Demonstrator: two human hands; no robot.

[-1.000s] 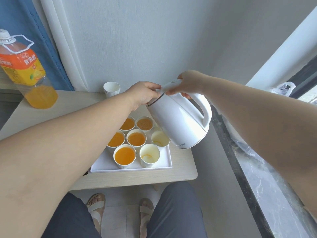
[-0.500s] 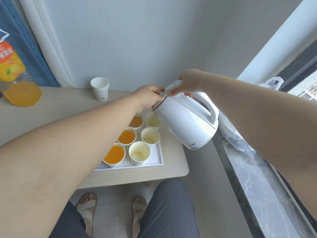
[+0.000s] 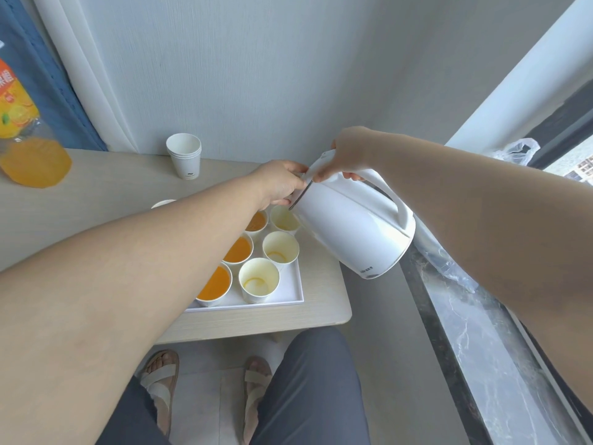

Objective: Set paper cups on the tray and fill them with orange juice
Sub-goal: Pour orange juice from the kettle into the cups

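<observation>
Tilting kettle [image 3: 349,232]: white, held in the air over the far right corner of the tray [image 3: 288,300], top end leaning towards the cups.
Right hand [image 3: 349,152]: I see its fingers wrapped round the top of the kettle's handle.
Left hand [image 3: 279,184]: fingers bent close together, gripping the kettle's top rim by the lid.
Paper cups: six in view on the tray; the filled cups [image 3: 213,284] in one row hold orange juice, the pale cups [image 3: 258,279] beside them hold only a trace.
Spare cup stack [image 3: 184,155]: behind the tray, upright.
Juice bottle [image 3: 25,139]: well left of the tray, partly out of view.
Writing: the bottle's orange label shows cut-off Chinese characters; the grey print near the kettle's base is too small for me to read.
</observation>
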